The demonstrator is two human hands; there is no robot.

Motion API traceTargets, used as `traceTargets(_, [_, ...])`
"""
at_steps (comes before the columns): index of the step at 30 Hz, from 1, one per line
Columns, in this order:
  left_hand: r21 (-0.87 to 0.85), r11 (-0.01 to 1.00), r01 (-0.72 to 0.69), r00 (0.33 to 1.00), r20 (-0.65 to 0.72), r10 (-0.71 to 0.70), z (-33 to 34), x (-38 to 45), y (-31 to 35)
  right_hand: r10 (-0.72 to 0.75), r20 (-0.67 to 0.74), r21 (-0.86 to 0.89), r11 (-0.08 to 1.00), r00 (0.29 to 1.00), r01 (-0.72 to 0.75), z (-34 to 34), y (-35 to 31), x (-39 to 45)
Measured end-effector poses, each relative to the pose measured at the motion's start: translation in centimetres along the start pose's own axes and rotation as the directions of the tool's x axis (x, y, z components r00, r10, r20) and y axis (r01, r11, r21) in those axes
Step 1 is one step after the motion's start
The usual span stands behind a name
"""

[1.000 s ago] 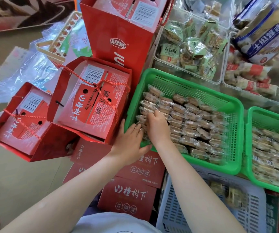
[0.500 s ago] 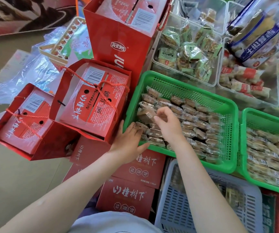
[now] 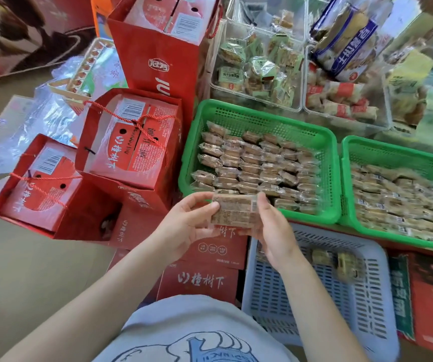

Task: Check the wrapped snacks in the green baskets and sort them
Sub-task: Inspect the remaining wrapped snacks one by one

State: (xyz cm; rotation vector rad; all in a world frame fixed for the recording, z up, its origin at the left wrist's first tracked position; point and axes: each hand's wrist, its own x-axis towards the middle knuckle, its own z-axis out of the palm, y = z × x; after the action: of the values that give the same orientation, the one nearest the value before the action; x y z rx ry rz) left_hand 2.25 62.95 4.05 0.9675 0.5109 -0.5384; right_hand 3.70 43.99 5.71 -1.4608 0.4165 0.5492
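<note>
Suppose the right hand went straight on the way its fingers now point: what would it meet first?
Holding the snack, the right hand points up-frame; it would probably meet the green basket's near rim and snacks first, though depth is unclear.

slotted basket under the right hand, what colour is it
Pale lavender-grey slotted basket; the head view, the only one, shows it.

From my feed, both forearms are bare to the hands (image 3: 184, 226), with no sleeves, watch or rings that I can see. At the bottom edge sits a light grey-blue cotton T-shirt (image 3: 179, 325) printed with a blue-outlined cartoon drawing.
</note>
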Motion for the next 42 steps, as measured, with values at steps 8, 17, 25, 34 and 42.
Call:
traceTargets(8, [-0.087, 0.993, 0.077, 0.997, 0.001, -0.077, 0.0, -3.3, -3.7, -0.481, -0.152, -0.515, 0.784, 0.864, 0.346, -0.2, 2.5, -3.0])
traceTargets(17, [0.084, 0.994, -0.070, 0.995, -0.066, 0.075, -0.1, -5.2, -3.6, -0.494, -0.141, -0.526, 0.771, 0.858, 0.358, 0.0, 2.9, -4.0])
traceTargets(25, [0.210, 0.948, -0.238, 0.970, 0.000, 0.244, 1.8, -6.9, -1.9, -0.267, -0.230, -0.104, 0.963, 0.936, 0.250, -0.2, 1.6, -5.0])
traceTargets(34, [0.265, 0.953, -0.150, 0.987, -0.008, 0.158, 1.0, -6.3, -2.5, -0.155, -0.132, 0.108, 0.980, 0.979, 0.169, -0.2, 0.4, -5.9])
traceTargets(42, [0.145, 0.989, 0.036, 0.999, -0.027, -0.033, 1.0, -5.6, -2.7, -0.123, -0.139, 0.143, 0.979, 0.983, 0.143, 0.4, 0.2, -6.3])
